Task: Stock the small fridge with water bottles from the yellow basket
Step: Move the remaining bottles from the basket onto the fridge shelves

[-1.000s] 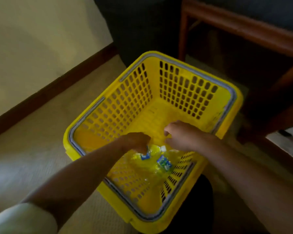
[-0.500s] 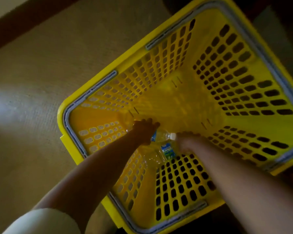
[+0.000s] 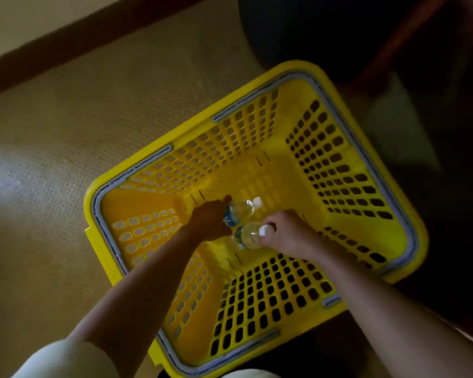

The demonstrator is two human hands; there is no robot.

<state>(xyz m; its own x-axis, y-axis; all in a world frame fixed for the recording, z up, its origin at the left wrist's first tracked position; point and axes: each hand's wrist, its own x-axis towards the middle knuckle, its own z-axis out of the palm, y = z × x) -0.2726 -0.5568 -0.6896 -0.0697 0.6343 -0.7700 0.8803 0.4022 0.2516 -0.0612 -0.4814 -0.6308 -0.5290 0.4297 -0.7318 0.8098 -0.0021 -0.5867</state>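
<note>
Both hands have closed on bottles since a second ago, when they only hovered over the pile; view has also pulled back, so the whole basket (image 3: 366,137) shows now. Left hand (image 3: 209,221) is wrapped around the base end of the far bottle (image 3: 239,210), fingers curled over the blue label, white cap pointing right and away. Right hand (image 3: 286,233) grips the near bottle (image 3: 247,236) at the neck, fingers pinching around its white cap. The two bottles lie side by side on the basket floor, roughly parallel, touching or nearly so; cannot tell if either is lifted off the floor. Both look clear with blue-green labels. Basket is yellow, perforated walls, grey rim trim, sitting on beige carpet (image 3: 66,159). Dark baseboard (image 3: 52,54) runs along the far left. Far right is dark furniture, details too dim to read. Pale sleeve (image 3: 66,358) shows on the left forearm at the near edge; right forearm is bare. Fridge not in view.
</note>
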